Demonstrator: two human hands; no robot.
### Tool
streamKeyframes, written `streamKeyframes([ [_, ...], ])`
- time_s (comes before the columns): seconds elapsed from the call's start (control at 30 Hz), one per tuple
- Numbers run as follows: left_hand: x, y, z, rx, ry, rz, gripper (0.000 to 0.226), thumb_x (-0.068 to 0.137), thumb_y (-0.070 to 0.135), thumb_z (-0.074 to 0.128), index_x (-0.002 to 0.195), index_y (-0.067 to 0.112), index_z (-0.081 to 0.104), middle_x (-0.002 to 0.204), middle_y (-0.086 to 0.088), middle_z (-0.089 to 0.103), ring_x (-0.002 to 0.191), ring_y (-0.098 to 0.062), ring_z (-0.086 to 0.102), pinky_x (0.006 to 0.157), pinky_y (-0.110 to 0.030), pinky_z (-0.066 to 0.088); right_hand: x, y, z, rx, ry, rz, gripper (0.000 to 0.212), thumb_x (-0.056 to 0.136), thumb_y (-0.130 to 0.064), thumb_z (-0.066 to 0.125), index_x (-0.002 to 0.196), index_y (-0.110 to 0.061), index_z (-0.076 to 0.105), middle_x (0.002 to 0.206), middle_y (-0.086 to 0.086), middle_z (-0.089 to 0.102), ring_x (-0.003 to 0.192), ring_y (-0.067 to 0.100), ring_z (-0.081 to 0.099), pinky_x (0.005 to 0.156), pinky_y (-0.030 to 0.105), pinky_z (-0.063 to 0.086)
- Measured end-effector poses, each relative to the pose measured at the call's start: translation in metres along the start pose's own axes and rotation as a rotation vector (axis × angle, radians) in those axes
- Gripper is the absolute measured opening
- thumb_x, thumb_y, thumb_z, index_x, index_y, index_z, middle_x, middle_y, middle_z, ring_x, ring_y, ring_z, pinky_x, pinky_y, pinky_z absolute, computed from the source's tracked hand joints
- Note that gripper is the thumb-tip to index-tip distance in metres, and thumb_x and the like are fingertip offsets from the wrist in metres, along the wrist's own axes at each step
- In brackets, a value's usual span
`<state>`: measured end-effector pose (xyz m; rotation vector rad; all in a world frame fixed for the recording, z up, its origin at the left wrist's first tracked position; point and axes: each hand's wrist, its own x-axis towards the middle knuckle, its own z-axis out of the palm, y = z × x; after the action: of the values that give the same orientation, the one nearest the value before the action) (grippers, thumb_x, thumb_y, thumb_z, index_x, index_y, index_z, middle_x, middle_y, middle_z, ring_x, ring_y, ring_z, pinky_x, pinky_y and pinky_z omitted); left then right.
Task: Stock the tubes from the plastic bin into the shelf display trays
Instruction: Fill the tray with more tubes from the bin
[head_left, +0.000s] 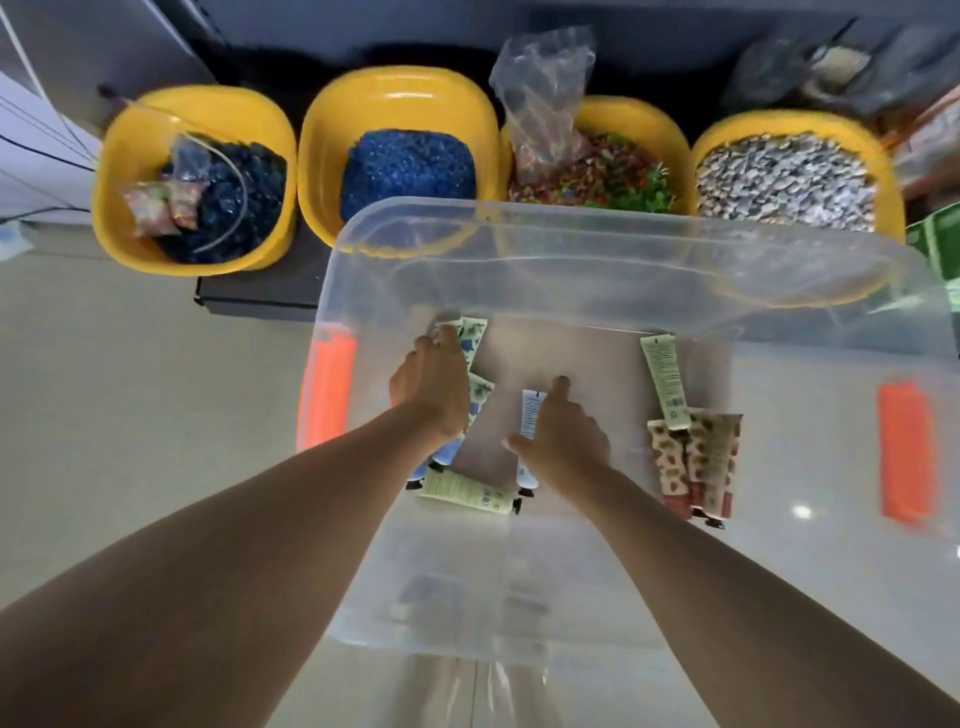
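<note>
Pick step: tubes lay loose on the floor of the clear plastic bin (623, 249). Left hand (434, 387) reached over the blue-print tubes (475, 343), fingers extended, grip not confirmed. Right hand (563, 434) covered the white tube (531, 415); fingers curled, hold unclear. Pink tubes (696, 462) sat apart on the right. Next: secure grips, lift clear of the bin wall. No shelf trays in view; 4 yellow tubs (400, 104) behind.

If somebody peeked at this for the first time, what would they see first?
Probably the four yellow bowls lined up at the top, filled with dark, blue, multicoloured and grey bits. Below them sits a big clear plastic bin with orange handles, a few tubes scattered on its bottom. Both arms reach in: the left hand onto blue-patterned tubes, the right hand onto a white tube.
</note>
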<state>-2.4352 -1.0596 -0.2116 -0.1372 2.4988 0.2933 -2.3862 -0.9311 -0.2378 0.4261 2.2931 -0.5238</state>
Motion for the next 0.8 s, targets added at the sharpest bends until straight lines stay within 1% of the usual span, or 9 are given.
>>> streamKeyframes([
  [0.1,0.007,-0.001,0.006,0.033,0.035,0.013,0.052,0.080,-0.009,0.049,0.127,0.005,0.033,0.122,-0.022,0.046,0.108,-0.038,0.051,0.084,-0.041,0.043,0.006,-0.002,0.008,-0.023,0.034,0.015,0.085,0.080,-0.035,0.071,0.140,-0.009,0.017,0.121,0.013,0.058,0.113,0.034,0.056,0.083,0.036,0.044],
  [0.27,0.007,0.005,0.012,-0.094,0.027,-0.055,0.064,0.075,-0.013,0.051,0.128,0.012,0.026,0.117,-0.018,0.050,0.106,-0.036,0.051,0.074,-0.037,0.037,0.007,-0.001,0.006,0.008,0.029,0.035,0.074,0.084,-0.011,0.062,0.141,-0.008,0.015,0.119,0.012,0.058,0.110,0.035,0.057,0.076,0.033,0.041],
  [0.4,0.002,0.008,0.010,-0.129,-0.005,-0.085,0.066,0.076,-0.008,0.054,0.129,0.012,0.021,0.120,-0.015,0.053,0.109,-0.035,0.050,0.076,-0.038,0.039,-0.002,0.008,-0.016,0.188,-0.015,0.015,0.052,0.086,-0.010,0.056,0.130,-0.004,0.029,0.117,0.016,0.058,0.105,0.037,0.059,0.079,0.038,0.050],
  [0.47,-0.004,0.010,0.000,-0.162,-0.005,-0.076,0.066,0.076,-0.007,0.054,0.130,0.011,0.020,0.118,-0.016,0.055,0.107,-0.037,0.053,0.078,-0.040,0.042,-0.007,0.013,-0.035,0.274,-0.026,0.010,0.045,0.086,-0.009,0.054,0.127,-0.003,0.036,0.119,0.018,0.057,0.105,0.035,0.058,0.073,0.032,0.049],
  [0.53,-0.016,0.011,-0.018,-0.218,-0.007,-0.045,0.063,0.078,-0.005,0.055,0.129,0.009,0.020,0.111,-0.016,0.057,0.101,-0.039,0.058,0.075,-0.040,0.044,-0.017,0.014,-0.056,0.376,-0.005,-0.002,0.038,0.086,-0.011,0.054,0.122,-0.002,0.044,0.116,0.018,0.059,0.102,0.034,0.059,0.066,0.032,0.049],
  [0.57,-0.023,0.012,-0.030,-0.239,-0.002,-0.018,0.060,0.079,-0.004,0.055,0.128,0.009,0.023,0.110,-0.017,0.057,0.100,-0.039,0.058,0.074,-0.041,0.044,-0.023,0.012,-0.068,0.428,0.011,-0.020,0.034,0.087,-0.014,0.054,0.118,-0.002,0.047,0.113,0.020,0.059,0.100,0.035,0.060,0.070,0.038,0.053],
  [0.63,-0.038,0.015,-0.058,-0.246,0.011,0.043,0.053,0.083,0.001,0.056,0.129,0.007,0.029,0.119,-0.017,0.054,0.110,-0.038,0.054,0.081,-0.041,0.043,-0.043,0.008,-0.095,0.498,0.033,-0.075,0.022,0.089,-0.018,0.055,0.107,-0.004,0.051,0.103,0.020,0.061,0.094,0.035,0.061,0.080,0.049,0.054],
  [0.73,-0.070,0.023,-0.111,-0.263,0.000,0.124,0.050,0.093,0.011,0.050,0.138,0.002,0.029,0.132,-0.021,0.047,0.121,-0.035,0.046,0.094,-0.039,0.039,-0.088,-0.006,-0.145,0.568,0.035,-0.168,0.011,0.090,-0.014,0.058,0.098,-0.012,0.052,0.094,0.012,0.062,0.091,0.030,0.064,0.082,0.050,0.054],
  [0.8,-0.098,0.029,-0.152,-0.326,0.014,0.152,0.044,0.095,0.014,0.046,0.135,0.000,0.033,0.128,-0.023,0.051,0.117,-0.035,0.049,0.089,-0.036,0.039,-0.124,-0.019,-0.180,0.576,0.017,-0.230,0.015,0.089,-0.011,0.060,0.103,-0.011,0.053,0.096,0.013,0.063,0.093,0.030,0.064,0.081,0.047,0.053],
])
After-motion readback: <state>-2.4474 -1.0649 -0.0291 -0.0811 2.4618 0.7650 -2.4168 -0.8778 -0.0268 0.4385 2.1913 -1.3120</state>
